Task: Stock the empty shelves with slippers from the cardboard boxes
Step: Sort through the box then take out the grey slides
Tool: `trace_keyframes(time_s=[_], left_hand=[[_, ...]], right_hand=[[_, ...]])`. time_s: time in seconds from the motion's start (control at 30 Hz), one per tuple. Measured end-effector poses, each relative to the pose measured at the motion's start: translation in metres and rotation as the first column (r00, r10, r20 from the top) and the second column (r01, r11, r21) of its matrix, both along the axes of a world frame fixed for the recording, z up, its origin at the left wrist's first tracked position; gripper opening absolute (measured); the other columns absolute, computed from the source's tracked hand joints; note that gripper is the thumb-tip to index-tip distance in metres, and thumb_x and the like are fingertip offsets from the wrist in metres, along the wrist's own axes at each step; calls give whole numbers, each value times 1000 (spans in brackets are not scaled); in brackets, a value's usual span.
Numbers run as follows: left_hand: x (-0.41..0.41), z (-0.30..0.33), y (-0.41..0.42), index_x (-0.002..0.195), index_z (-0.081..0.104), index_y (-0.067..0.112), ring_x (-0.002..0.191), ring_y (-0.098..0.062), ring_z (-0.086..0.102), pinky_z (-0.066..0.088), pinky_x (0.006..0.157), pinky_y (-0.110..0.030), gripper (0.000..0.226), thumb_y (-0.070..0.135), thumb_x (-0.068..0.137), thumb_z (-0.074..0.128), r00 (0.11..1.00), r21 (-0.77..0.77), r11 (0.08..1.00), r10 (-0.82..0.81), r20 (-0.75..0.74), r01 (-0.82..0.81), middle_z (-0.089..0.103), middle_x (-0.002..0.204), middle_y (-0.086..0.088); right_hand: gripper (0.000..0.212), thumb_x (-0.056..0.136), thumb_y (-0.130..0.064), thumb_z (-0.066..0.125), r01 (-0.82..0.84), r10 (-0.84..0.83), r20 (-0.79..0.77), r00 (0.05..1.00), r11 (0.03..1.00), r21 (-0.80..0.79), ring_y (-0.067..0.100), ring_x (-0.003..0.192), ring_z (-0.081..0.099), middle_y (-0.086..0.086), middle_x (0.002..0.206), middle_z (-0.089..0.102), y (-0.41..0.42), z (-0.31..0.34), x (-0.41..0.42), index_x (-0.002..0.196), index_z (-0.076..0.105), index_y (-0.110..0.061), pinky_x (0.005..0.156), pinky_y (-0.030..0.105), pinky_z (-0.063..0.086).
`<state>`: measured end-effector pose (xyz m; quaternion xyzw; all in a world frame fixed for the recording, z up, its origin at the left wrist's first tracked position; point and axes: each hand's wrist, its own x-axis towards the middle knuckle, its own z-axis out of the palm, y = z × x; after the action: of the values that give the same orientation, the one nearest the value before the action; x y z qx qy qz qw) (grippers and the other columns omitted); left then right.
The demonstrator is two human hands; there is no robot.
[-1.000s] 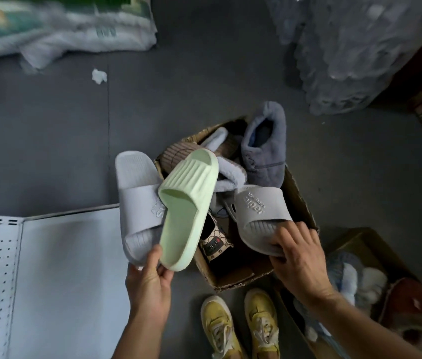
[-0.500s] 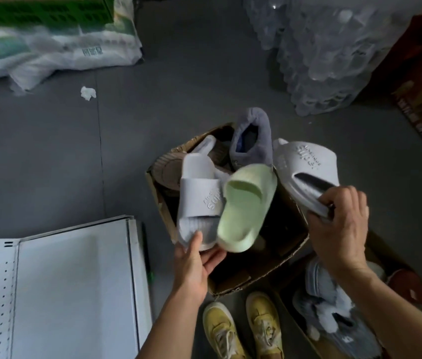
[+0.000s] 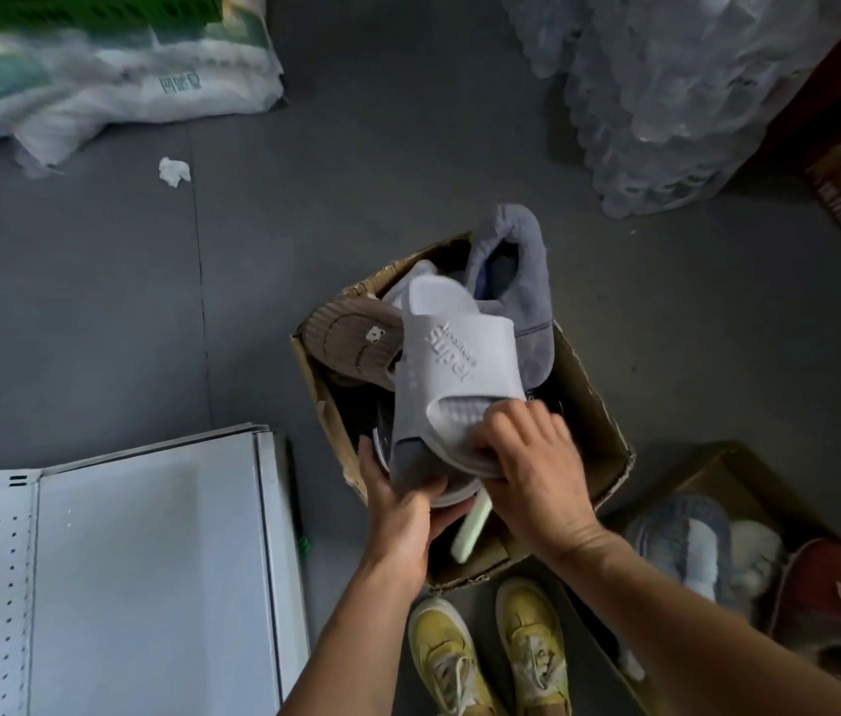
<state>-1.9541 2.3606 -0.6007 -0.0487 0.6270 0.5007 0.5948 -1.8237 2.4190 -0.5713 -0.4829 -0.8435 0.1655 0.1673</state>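
The pale grey moulded foam slide slipper [image 3: 452, 377] lay atop a held stack over the open brown cardboard box [image 3: 596, 431]. The right hand [image 3: 532, 465] gripped its heel end; the left hand [image 3: 398, 501] cupped the stack from below, a pale green foam slipper [image 3: 470, 529] poking out at six o'clock. It looked light, springy and slightly slick, best pinched at the heel. The white metal shelf [image 3: 150, 560] lay at eight o'clock, open grey floor [image 3: 98, 302] beyond.
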Motion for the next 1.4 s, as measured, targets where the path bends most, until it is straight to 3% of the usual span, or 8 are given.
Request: trace_keyframes(time_s=[0.2,0.3,0.67,0.77,0.87,0.93,1.0,1.4], left_hand=[[-9,2,1,129,55,47,120,-34,58,56,82,-48,37,30,95,54,985,42,994,-103,135,98,59,134,-9],[-7,2,3,130,56,40,119,-31,60,56,84,-49,68,69,70,70,980,46,991,-127,152,122,61,132,-6],[0,6,34,111,65,13,99,-31,71,59,76,-42,22,23,92,61,993,-51,993,-112,-40,110,71,110,-18],[-2,9,39,109,62,13,102,-32,69,59,72,-38,18,19,92,58,994,-53,994,-96,-55,93,67,113,-19],[-3,12,40,108,62,14,105,-33,67,59,68,-35,16,17,93,57,997,-30,997,-71,-33,70,67,114,-17],[-4,15,39,109,61,14,102,-32,69,59,69,-35,16,16,94,55,997,-18,997,-77,-16,77,69,111,-14],[-4,16,35,110,61,14,98,-30,71,59,72,-37,17,15,95,54,997,-15,997,-77,-3,77,71,106,-11],[-42,49,-10,137,50,16,111,-31,65,58,81,-44,36,15,101,47,946,48,950,302,114,-309,70,117,-13]], right_hand=[[39,65,-18,76,7,-3,123,992,999,-32,23,90,50,1,101,53,-2,-14,-5,97,54,-21,65,35,44],[39,67,-20,77,-21,19,178,984,1000,12,24,95,52,2,105,56,0,-16,-5,101,58,-22,72,39,45],[35,85,-16,44,-168,164,-100,981,985,-35,22,112,46,4,120,55,10,-17,2,116,61,-15,98,37,44],[49,77,0,41,165,-202,-235,951,972,-167,22,115,44,8,125,48,6,-20,10,123,50,-12,97,32,41],[35,91,-8,51,473,-701,-225,677,648,-597,19,108,51,3,120,49,8,-32,15,125,47,-16,95,36,46],[28,97,-32,52,278,-858,-30,513,199,-940,21,104,59,6,118,60,18,-37,11,120,53,-16,94,46,50],[33,97,-36,52,15,-895,116,430,-122,-992,27,105,63,12,114,66,24,-39,6,117,60,-11,90,49,53],[32,96,-4,50,-84,-976,1,219,-20,-996,31,107,57,11,119,60,23,-14,24,126,57,-12,75,42,52]])
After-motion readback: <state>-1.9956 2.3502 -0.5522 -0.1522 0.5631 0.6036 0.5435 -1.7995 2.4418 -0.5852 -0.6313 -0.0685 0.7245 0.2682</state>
